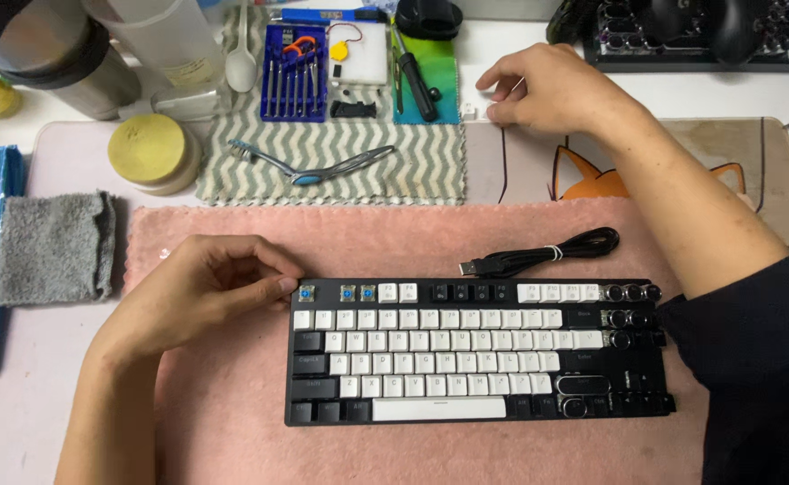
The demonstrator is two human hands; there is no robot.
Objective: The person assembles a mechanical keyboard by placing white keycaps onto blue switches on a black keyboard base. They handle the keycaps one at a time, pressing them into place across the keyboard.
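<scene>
Head view: a person is working with two bare hands over a keyboard (pixel 480 352), which serves as the landmark below.
Keyboard: it is lying flat on a pink towel (pixel 233 440), with black and white keycaps; three blue switches (pixel 336 293) are standing bare at the left end of its top row.
Left hand (pixel 199 292): it is resting just beside the keyboard's upper left corner, with the fingertips touching that corner next to the first bare switch.
Left-hand fingers: they are curling together, thumb against forefinger; whether anything small is being pinched there cannot be told.
Right hand (pixel 552 88): it is reaching well beyond the keyboard's far edge, palm down, onto the desk mat (pixel 525 166).
Right-hand fingers: they are bending loosely and sitting a little apart, with the tips touching the surface beside a small white piece (pixel 470 111); no grasp is showing.
Cable (pixel 543 254): it is lying coiled and tied just beyond the keyboard's far edge, on the towel.
Keycap puller (pixel 314 166): it is lying beyond the keyboard's far left corner, on a zigzag cloth (pixel 412 162).
Screwdriver set (pixel 294 76): it is sitting farther off, behind the puller.
Grey cloth (pixel 53 244): it is lying folded well to the left of the keyboard.
Round tin (pixel 150 151): it is standing beyond the grey cloth, left of the zigzag cloth.
</scene>
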